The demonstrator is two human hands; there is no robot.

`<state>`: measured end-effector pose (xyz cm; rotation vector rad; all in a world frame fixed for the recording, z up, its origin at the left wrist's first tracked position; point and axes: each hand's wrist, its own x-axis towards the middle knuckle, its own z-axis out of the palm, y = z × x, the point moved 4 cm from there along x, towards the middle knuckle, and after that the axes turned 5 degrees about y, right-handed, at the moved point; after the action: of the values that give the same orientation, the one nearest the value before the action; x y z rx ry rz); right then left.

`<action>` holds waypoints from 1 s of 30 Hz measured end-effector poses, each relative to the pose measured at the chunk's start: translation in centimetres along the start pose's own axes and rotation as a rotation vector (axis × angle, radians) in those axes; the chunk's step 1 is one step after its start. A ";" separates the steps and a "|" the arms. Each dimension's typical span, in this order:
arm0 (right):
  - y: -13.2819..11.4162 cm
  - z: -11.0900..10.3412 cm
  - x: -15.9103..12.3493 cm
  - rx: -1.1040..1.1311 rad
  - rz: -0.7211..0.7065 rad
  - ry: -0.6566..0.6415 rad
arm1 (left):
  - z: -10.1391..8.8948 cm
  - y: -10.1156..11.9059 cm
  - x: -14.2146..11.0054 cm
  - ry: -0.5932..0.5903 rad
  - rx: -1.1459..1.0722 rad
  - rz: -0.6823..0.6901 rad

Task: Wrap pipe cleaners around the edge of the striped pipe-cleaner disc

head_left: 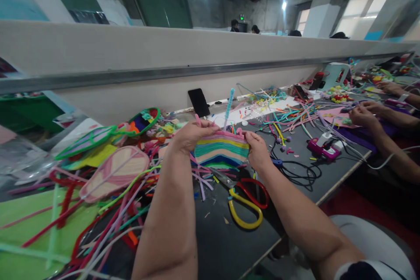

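Observation:
Between my two hands is a striped pipe-cleaner panel point(221, 151), with bands of pink, yellow, teal, peach and blue. My left hand point(193, 134) pinches its upper left corner, thumb along the top edge. At the upper right corner, the fingers of my right hand point(257, 148) are closed on it. A light blue fuzzy stem point(229, 107) stands up behind the panel's top edge; I cannot tell whether it is joined to it. Just below the panel lie scissors point(246, 208) with one yellow and one red handle, their blades partly hidden under it.
Loose pipe cleaners point(121, 214) and a pink leaf-shaped piece point(114, 170) cover the left side. A phone point(198, 101) leans against the partition point(131, 48). Black cables point(298, 175) and a magenta power strip point(323, 148) lie right. Another person's hands point(367, 113) work beyond.

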<state>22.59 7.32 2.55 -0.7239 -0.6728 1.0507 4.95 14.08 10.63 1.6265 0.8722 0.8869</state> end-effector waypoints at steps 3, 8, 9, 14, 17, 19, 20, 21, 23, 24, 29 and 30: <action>-0.2 0.6 -0.4 0.005 0.005 -0.065 | -0.6 -0.3 0.0 0.045 -0.055 0.004; -0.4 0.8 -1.1 -0.106 -0.005 -0.097 | -0.7 -0.8 0.3 0.037 -0.078 -0.005; -0.6 0.7 -1.1 -0.129 -0.047 -0.072 | -0.6 -0.9 0.4 0.019 -0.066 -0.006; -1.9 -0.1 -0.7 -0.251 -0.206 0.055 | -1.3 0.9 -0.1 0.103 0.216 0.092; -2.2 -0.1 -0.6 -0.294 -0.108 -0.018 | -1.9 4.4 -2.1 0.342 0.541 0.325; -2.2 0.1 -0.8 -0.322 -0.003 -0.105 | -1.3 7.2 -4.0 0.507 0.715 0.525; -2.2 0.3 -1.0 -0.332 0.052 -0.154 | -0.5 8.2 -4.7 0.504 0.778 0.601; -2.1 0.4 -1.3 -0.340 0.105 -0.205 | 0.5 9.0 -5.3 0.455 0.820 0.664; -2.1 0.7 -1.6 -0.345 0.188 -0.281 | 2.5 10.1 -6.0 0.272 0.838 0.738; -2.1 0.8 -1.7 -0.341 0.218 -0.299 | 3.1 10.5 -6.3 0.236 0.811 0.745; -2.2 0.5 -1.4 -0.294 0.290 -0.294 | 2.2 12.7 -8.9 0.457 0.575 0.750; -2.2 0.4 -1.3 -0.289 0.268 -0.284 | 1.9 12.9 -9.4 0.483 0.558 0.736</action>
<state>22.94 5.50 4.38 -0.9432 -1.0060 1.3328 3.70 2.53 21.66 2.3347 0.8969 1.7095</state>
